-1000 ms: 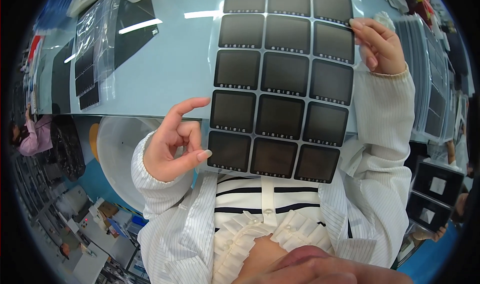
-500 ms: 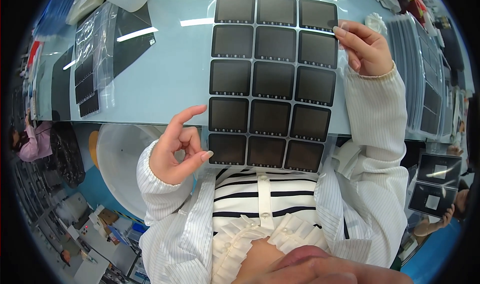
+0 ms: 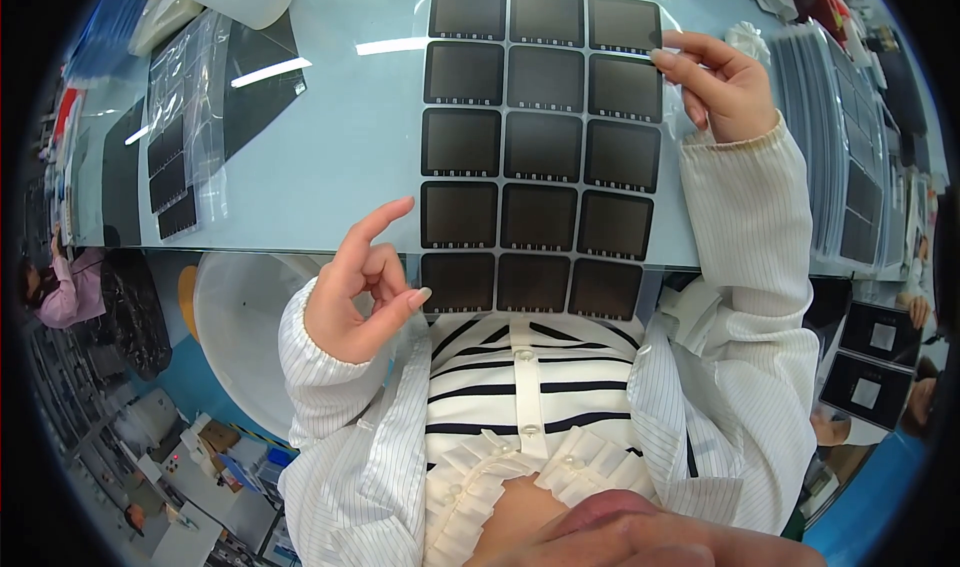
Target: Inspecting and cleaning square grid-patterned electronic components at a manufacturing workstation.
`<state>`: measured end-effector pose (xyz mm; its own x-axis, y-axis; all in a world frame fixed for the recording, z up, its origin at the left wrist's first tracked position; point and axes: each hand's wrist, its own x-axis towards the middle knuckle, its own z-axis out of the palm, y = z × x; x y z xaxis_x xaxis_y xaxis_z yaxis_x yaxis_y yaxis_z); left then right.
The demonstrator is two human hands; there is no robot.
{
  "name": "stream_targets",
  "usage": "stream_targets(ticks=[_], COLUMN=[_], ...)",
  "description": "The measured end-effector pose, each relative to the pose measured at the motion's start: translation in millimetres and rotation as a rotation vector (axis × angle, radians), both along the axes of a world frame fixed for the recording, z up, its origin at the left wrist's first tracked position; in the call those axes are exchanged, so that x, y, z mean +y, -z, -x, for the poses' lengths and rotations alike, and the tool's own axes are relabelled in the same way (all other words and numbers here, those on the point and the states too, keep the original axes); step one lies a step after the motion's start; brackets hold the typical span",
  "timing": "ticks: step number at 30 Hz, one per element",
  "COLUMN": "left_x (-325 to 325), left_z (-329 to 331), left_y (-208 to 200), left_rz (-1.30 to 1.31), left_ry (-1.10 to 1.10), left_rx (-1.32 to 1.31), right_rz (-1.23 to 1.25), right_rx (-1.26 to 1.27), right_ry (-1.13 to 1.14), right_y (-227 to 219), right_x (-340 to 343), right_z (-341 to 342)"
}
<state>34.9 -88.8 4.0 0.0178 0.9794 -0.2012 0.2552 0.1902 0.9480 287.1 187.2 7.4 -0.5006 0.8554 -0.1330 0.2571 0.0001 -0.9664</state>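
Observation:
A clear sheet of dark film panels, with rounded rectangles in rows of three, spans from over the table to in front of my striped top. Each panel has a row of tiny pale marks along its lower edge. My right hand pinches the sheet's upper right edge between thumb and fingers. At the lower left edge, my left hand has its thumb against the sheet's margin and its middle fingers curled close to it. The left index finger stretches forward beside the same edge. What the curled fingers touch is partly hidden.
Glossy clear sleeves with dark panels lie on the left of the table. A tall stack of sheets stands at the right. Below the table edge is a large white tub. Another person's hand is by dark panels at far right.
The sheet has straightened and moved slightly upward, its top shifting left with my right hand. My left hand stays nearly in place. At far right, the other person's hand position has changed.

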Motion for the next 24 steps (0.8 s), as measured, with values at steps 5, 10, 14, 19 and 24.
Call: stream_targets(ticks=[5,10,14,19,24], left_x=[4.4,-0.3,0.3,3.7,26.7], left_z=[-5.9,-5.1,-3.1,7.7,0.6], left_y=[1.9,4.6,5.9,4.9,6.1], left_rz=[-0.013,-0.022,-0.022,-0.139,-0.534], left_ry=[-0.037,-0.080,-0.022,0.027,-0.099], left_rx=[0.067,0.126,0.205,0.297,0.756], right_rz=[-0.383,-1.061,-1.011,-0.921,-0.980], right_rx=[-0.315,-0.619,-1.154,-0.960,-0.237], right_ry=[0.037,0.277,0.336,0.330,-0.073], right_y=[14.3,4.4,24.7,21.0,2.1], right_x=[1.7,52.2,92.7,84.4,7.0], right_z=[2.4,-43.0,-82.0,-64.9,24.0])
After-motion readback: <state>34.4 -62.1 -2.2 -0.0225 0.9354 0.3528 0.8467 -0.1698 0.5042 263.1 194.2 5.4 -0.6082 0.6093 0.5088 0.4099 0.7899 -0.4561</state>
